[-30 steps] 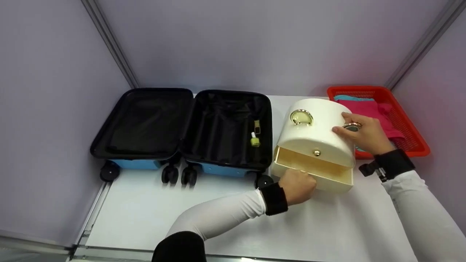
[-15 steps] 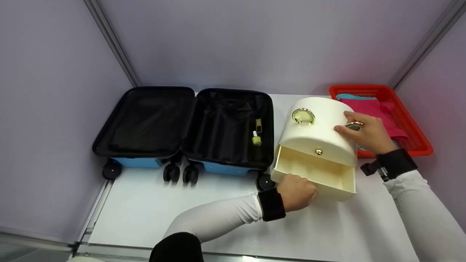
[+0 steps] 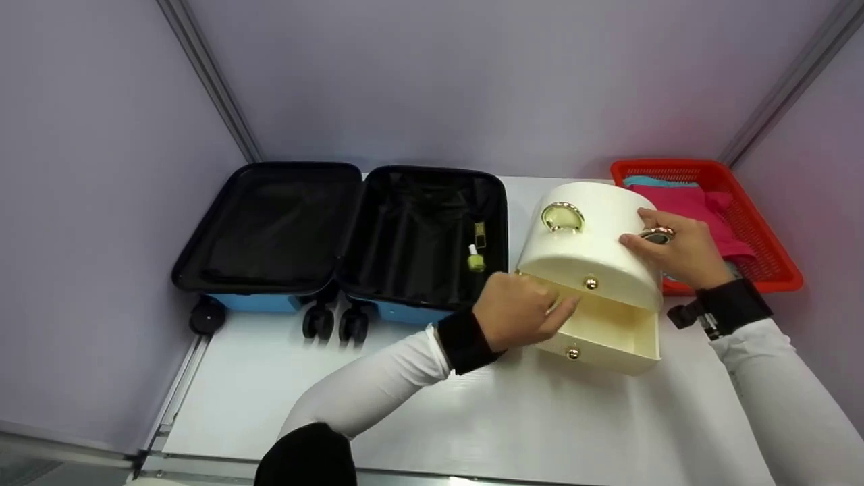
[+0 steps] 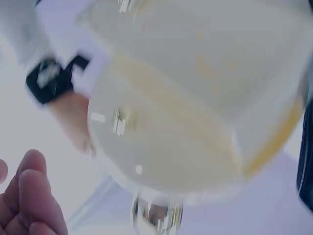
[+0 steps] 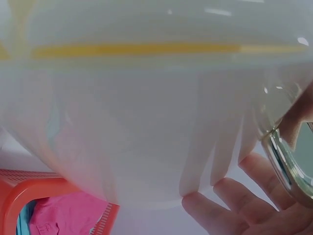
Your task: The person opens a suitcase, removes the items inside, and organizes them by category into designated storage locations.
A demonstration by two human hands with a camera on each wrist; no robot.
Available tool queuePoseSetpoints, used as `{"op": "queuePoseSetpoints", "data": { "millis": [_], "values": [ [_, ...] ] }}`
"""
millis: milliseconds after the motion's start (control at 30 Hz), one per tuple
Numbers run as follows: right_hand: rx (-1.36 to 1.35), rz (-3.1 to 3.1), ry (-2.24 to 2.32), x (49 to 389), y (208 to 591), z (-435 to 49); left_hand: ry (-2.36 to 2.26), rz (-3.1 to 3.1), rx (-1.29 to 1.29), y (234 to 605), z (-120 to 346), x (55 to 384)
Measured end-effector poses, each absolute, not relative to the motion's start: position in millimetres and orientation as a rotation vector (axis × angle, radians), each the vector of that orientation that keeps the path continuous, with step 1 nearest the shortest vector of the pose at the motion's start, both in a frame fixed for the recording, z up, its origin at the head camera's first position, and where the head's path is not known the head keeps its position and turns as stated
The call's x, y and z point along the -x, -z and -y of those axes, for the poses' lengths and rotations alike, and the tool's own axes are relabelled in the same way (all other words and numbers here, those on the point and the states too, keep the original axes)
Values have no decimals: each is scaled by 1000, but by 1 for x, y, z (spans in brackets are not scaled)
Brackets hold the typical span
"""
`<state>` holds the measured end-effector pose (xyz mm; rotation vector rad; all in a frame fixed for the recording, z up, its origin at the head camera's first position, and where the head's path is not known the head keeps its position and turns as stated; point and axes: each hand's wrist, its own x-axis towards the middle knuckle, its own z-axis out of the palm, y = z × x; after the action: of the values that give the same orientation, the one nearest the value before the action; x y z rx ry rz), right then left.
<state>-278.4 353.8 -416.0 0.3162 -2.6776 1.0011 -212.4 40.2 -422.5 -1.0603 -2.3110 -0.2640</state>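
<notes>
A cream storage box (image 3: 604,202) with a rounded top and gold handles stands on the table at the right, its lower drawer (image 3: 614,359) pulled out. The drawer's gold knob (image 3: 573,354) is uncovered. My left hand (image 3: 516,310) hovers over the drawer's left side and holds nothing. In the left wrist view its fingers (image 4: 34,196) are loosely bent, apart from the box. My right hand (image 3: 682,250) presses the box's right side, around the round gold handle (image 3: 658,234). Its spread fingertips touch the glossy wall in the right wrist view.
An open suitcase (image 3: 347,263) lies left of the box, black inside with blue shell. Its right half holds a small green bottle (image 3: 476,262) with white cap and a small gold item (image 3: 480,234). Behind my right hand, a red basket (image 3: 769,250) holds pink cloth (image 3: 695,209) and blue cloth.
The lower drawer slid further out toward me as my left hand pulled. My left hand then let go of the knob and moved up and left. My right hand stayed on the box.
</notes>
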Motion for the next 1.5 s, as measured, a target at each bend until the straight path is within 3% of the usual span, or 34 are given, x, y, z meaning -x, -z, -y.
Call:
{"op": "queuePoseSetpoints", "data": {
  "millis": [267, 500, 733, 1000, 1500],
  "values": [
    [-317, 2681, -1012, 278, 417, -353, 405, 2344, 832, 404, -16, 276],
    [-319, 2686, -1010, 277, 419, -354, 316, 2533, 744, 436, -8, 335],
    [-297, 2684, -1012, 273, 417, -352, 233, 2872, 815, 477, -6, 370],
    [-301, 2695, -1020, 273, 418, -349, -25, 3230, 927, 521, -9, 395],
    [-300, 2694, -1051, 268, 414, -344, -210, 3398, 834, 546, -7, 395]
  ]
}}
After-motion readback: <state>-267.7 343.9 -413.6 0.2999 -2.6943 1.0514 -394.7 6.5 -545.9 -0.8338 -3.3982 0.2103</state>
